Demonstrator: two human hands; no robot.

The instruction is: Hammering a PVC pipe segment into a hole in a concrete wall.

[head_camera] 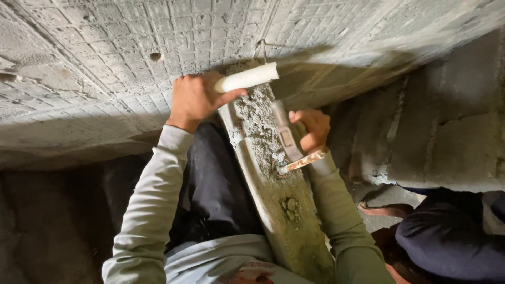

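Note:
My left hand [193, 100] is raised to a rough grey concrete surface [115, 47] and grips a short white pipe piece [247, 78], pressing it where a thin wire loop [260, 50] sticks out. My right hand [311, 129] is closed around a small trowel [285, 138] with a rusty shank and a grey blade. The blade lies against wet mortar [258, 118] heaped on a long, mortar-smeared board [286, 215] that runs from my chest up to the pipe. Both arms wear grey sleeves.
A grey block wall [447, 121] with rough mortar joints stands at the right. Another person in dark clothes [447, 242] crouches at the lower right. A small hole [155, 56] marks the concrete left of the pipe. The lower left lies in dark shadow.

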